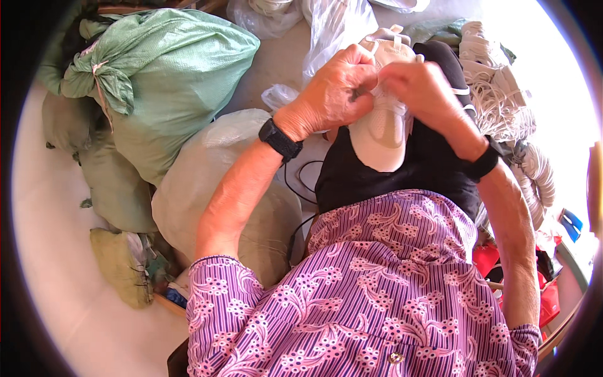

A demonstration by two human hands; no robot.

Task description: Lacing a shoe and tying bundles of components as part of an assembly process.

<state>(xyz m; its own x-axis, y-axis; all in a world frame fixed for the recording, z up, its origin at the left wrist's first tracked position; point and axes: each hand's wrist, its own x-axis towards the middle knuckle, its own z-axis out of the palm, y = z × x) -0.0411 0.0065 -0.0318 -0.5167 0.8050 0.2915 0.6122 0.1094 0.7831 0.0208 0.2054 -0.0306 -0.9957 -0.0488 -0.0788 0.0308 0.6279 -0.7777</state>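
Observation:
A white and beige sneaker (380, 146) lies on my lap over black trousers, its rounded toe toward me. Above its lacing, my left hand (336, 91) is closed in a pinch on the white shoelace (372, 49). My right hand (429, 100), slightly smeared by motion, is bent over the other side of the shoe with its fingers pinched on the lace as well. The two hands nearly meet at the fingertips, which hide the middle of the lacing. A pale strand of lace shows past the right hand against the black cloth.
A tied green woven sack (182, 69) and a whitish plastic sack (220, 182) stand at my left. Clear plastic bags (336, 31) lie ahead. At my right are stacked pale shoes and bundled white laces (496, 103). A black cable (295, 235) runs near my left side.

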